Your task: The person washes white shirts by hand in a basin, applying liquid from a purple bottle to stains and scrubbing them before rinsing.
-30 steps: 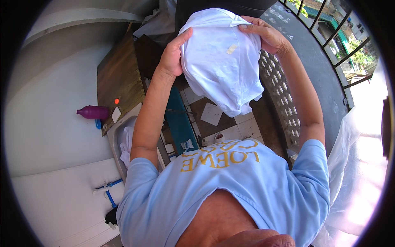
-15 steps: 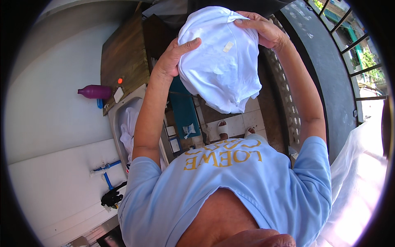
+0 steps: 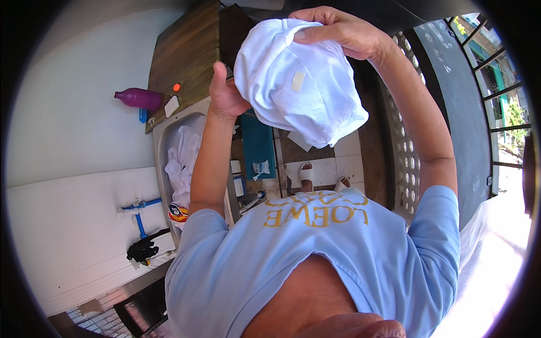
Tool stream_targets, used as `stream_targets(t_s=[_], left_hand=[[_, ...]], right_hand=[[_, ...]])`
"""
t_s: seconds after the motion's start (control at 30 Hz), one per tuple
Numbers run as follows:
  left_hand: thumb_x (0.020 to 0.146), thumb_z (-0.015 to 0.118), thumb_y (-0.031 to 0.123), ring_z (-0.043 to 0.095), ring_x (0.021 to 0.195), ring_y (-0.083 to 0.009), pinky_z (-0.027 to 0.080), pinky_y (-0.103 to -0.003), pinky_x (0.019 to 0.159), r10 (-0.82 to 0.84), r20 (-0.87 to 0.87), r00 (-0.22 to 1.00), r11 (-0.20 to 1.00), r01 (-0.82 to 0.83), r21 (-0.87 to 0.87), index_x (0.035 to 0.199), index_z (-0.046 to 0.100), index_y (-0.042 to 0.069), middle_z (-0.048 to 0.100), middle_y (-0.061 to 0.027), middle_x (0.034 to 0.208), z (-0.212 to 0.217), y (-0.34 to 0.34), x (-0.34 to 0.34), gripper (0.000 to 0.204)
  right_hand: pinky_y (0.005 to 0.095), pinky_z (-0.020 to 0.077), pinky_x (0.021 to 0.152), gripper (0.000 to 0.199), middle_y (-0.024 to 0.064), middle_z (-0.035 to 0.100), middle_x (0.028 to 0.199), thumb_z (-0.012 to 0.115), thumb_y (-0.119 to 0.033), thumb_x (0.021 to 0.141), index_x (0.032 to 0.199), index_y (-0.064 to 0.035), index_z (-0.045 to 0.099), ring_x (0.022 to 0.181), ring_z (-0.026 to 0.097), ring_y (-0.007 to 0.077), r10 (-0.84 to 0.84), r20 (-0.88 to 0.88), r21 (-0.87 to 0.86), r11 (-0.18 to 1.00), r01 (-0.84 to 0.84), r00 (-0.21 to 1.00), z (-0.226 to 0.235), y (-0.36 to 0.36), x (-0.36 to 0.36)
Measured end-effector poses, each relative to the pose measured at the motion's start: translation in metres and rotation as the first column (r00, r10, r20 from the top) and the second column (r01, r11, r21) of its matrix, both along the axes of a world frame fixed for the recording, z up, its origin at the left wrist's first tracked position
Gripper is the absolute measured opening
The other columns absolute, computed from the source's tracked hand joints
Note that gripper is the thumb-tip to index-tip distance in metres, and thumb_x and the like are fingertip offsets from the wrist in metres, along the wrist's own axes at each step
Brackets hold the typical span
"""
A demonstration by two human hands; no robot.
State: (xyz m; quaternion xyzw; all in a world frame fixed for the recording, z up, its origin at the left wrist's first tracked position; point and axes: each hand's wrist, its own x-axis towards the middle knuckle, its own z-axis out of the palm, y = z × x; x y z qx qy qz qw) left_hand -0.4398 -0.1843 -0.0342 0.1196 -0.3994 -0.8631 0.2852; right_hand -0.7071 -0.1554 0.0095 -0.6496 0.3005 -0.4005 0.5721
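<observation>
A bunched white garment (image 3: 298, 90) with a small pale tag hangs in the air in front of me. My left hand (image 3: 225, 96) grips its left edge from below. Curled over its top edge near the collar is my right hand (image 3: 338, 31). The cloth sags down between both hands, above the tiled floor. Below my left forearm a metal sink (image 3: 160, 146) holds more white laundry (image 3: 183, 160).
A wooden counter (image 3: 189, 53) adjoins the sink, with a purple bottle (image 3: 138, 98) lying beside it. Blue pipes (image 3: 138, 211) and a black item run along the white wall. A patterned block wall (image 3: 403, 135) and window bars stand to the right. My sandalled feet (image 3: 321, 177) rest on tiles.
Both hands have shifted the garment slightly left and lower in view; my left hand now grips lower on its left edge while my right stays on top.
</observation>
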Motion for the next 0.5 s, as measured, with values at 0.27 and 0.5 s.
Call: stream_targets(t_s=[0.27,0.5], left_hand=[[0.096,0.045,0.037,0.052,0.118,-0.0236,0.044,-0.038,0.099,0.230,0.120,0.966,0.965,-0.210,-0.156,0.137,0.039,0.004,0.050,-0.0125,0.133,-0.080,0.023,-0.022,0.053],[0.096,0.049,0.035,0.050,0.120,-0.0219,0.043,-0.035,0.101,0.244,0.112,0.963,0.964,-0.230,-0.130,0.138,0.035,0.005,0.046,-0.0107,0.135,-0.092,0.050,-0.001,0.053]], right_hand=[[0.0271,0.0557,0.077,0.037,0.0064,0.068,0.097,0.065,-0.037,0.085,0.106,-0.0066,0.065,0.082,0.068,0.0164,0.294,-0.250,0.022,0.954,-0.298,0.922,-0.005,-0.020,0.058],[0.0311,0.0553,0.080,0.039,0.0100,0.067,0.099,0.069,-0.032,0.079,0.107,-0.0050,0.064,0.085,0.067,0.0183,0.410,-0.323,0.175,0.912,-0.372,0.853,-0.041,-0.030,0.087]])
